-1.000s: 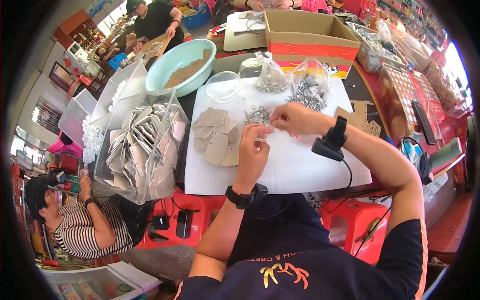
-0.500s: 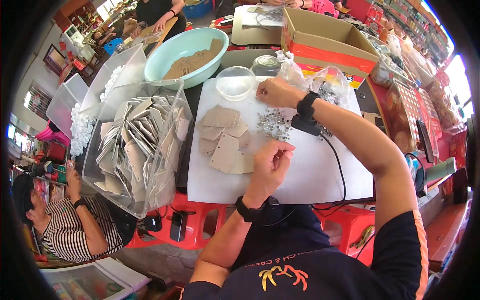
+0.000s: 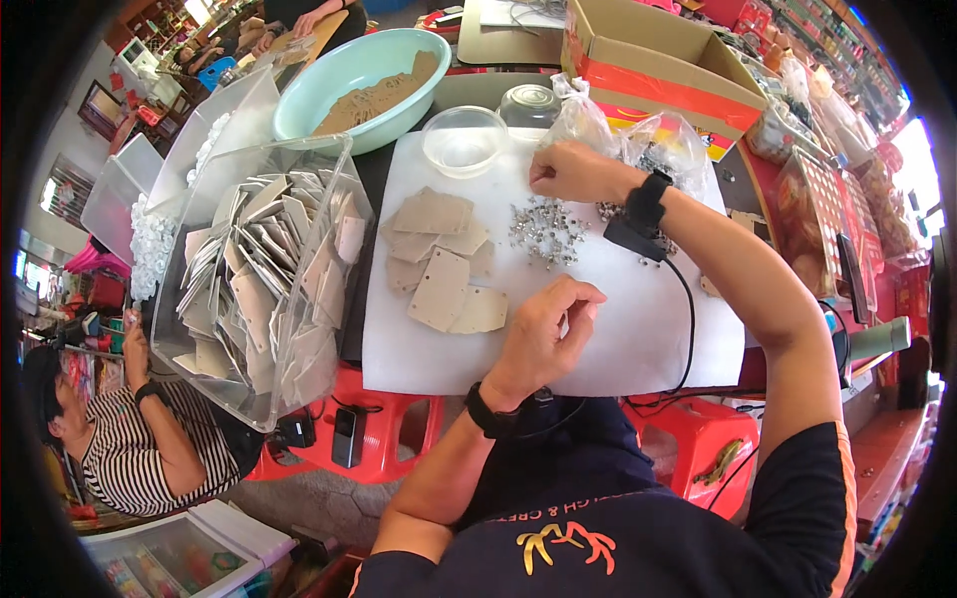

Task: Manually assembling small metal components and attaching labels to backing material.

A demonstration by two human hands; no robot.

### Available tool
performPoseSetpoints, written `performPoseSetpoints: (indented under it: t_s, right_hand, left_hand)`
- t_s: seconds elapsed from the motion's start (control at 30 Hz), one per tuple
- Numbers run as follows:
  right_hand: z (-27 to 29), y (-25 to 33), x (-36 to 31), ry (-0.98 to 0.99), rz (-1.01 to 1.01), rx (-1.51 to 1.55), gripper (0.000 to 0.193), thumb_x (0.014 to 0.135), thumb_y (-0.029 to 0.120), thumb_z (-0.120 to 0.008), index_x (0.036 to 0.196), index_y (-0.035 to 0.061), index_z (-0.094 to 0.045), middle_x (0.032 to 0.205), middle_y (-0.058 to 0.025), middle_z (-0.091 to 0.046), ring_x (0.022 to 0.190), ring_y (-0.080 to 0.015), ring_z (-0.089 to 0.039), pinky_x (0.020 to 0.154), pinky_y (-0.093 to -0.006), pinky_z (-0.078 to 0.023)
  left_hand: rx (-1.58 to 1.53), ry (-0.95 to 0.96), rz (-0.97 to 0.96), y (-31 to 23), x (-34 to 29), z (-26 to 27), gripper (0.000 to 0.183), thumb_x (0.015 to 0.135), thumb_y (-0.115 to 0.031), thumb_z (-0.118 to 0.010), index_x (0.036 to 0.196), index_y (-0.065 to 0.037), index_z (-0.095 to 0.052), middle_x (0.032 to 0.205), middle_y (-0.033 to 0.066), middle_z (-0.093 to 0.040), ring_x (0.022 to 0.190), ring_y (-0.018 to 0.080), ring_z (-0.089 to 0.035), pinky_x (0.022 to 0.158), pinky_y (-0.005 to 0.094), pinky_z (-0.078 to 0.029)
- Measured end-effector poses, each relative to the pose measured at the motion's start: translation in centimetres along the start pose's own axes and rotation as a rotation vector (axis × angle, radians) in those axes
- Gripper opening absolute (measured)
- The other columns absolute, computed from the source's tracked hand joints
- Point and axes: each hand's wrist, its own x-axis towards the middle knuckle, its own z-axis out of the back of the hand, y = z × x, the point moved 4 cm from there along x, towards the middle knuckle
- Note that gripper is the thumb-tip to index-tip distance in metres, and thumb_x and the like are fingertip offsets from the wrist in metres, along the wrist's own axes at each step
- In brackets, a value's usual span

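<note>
My left hand (image 3: 550, 331) hovers over the near part of the white sheet (image 3: 429, 364), thumb and forefinger apart with nothing seen between them. Farther out, my right hand (image 3: 570, 171) is closed, fingertips turned down and inward; what it pinches, if anything, is too small to tell. Small shiny metal pieces (image 3: 546, 231) lie scattered between the two hands. To their left rests a loose pile of flat grey-beige cards (image 3: 431, 213), some with small holes near the edges. A round clear plastic tub (image 3: 464, 143) stands beyond that pile.
At left stands a clear bin (image 3: 329, 374) of similar cards, with white pieces (image 3: 150, 249) beside it. A pale green basin (image 3: 299, 110) holds brown pieces. Behind my right hand are plastic bags (image 3: 580, 120) and a cardboard box (image 3: 658, 75). A person in stripes (image 3: 140, 448) sits left.
My right hand has shifted slightly right, away from the clear tub. My left hand's thumb and forefinger have parted. The whole view has shifted a little.
</note>
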Motion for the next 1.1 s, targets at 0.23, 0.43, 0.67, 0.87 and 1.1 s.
performPoseSetpoints:
  t_s: [0.23, 0.43, 0.67, 0.87, 1.1]
  right_hand:
    - [0.3, 0.0, -1.3, -0.024, 0.004, 0.062, 0.014, 0.087, 0.011, -0.066, 0.097, 0.0012, -0.07, 0.085, -0.0115, -0.071, 0.079, -0.0184, -0.066, 0.075, -0.033, -0.052]
    - [0.8, -0.2, -2.4, -0.006, -0.081, 0.285, 0.015, 0.09, 0.014, -0.066, 0.098, 0.002, -0.07, 0.085, -0.0054, -0.07, 0.073, -0.0141, -0.062, 0.068, -0.0306, -0.051]
    - [1.6, 1.3, -5.3, 0.149, -0.307, 1.035, 0.021, 0.095, 0.019, -0.068, 0.107, 0.0023, -0.067, 0.086, 0.0013, -0.065, 0.061, -0.0013, -0.046, 0.05, -0.0175, -0.037]
    - [1.2, 2.8, -8.0, 0.193, -0.325, 1.25, 0.02, 0.096, 0.019, -0.067, 0.107, 0.0022, -0.066, 0.086, 0.0011, -0.064, 0.06, -0.0018, -0.044, 0.05, -0.0174, -0.035]
    - [0.2, 4.3, -10.3, 0.259, -0.268, 1.354, 0.018, 0.095, 0.021, -0.069, 0.102, 0.004, -0.067, 0.078, 0.0047, -0.058, 0.063, -0.0034, -0.048, 0.051, -0.0193, -0.037]
  left_hand:
    - [0.072, 0.075, 0.031, -0.9, 0.2, 0.0, 0.012, 0.088, 0.001, -0.061, 0.1, -0.002, -0.063, 0.082, 0.0076, -0.061, 0.065, 0.0162, -0.056, 0.061, 0.0288, -0.045]
    - [0.076, 0.043, -0.009, -0.3, 0.2, -0.4, 0.01, 0.091, -0.004, -0.063, 0.1, -0.005, -0.067, 0.077, 0.0002, -0.061, 0.06, 0.0056, -0.048, 0.054, 0.0218, -0.037]
    - [0.036, 0.009, 0.137, 0.5, -0.3, -0.2, 0.01, 0.095, -0.006, -0.061, 0.104, -0.003, -0.065, 0.081, 0.0003, -0.062, 0.067, 0.0054, -0.054, 0.059, 0.021, -0.042]
    - [-0.173, -0.225, 0.238, 0.4, 0.2, 0.6, 0.01, 0.096, -0.009, -0.063, 0.104, -0.003, -0.062, 0.085, 0.0015, -0.064, 0.071, 0.0056, -0.057, 0.062, 0.0198, -0.045]
    - [-0.181, -0.408, 0.1, -1.7, 2.1, 1.5, 0.016, 0.096, -0.008, -0.063, 0.111, -0.004, -0.058, 0.09, 0.0003, -0.06, 0.073, 0.0048, -0.055, 0.063, 0.0194, -0.045]
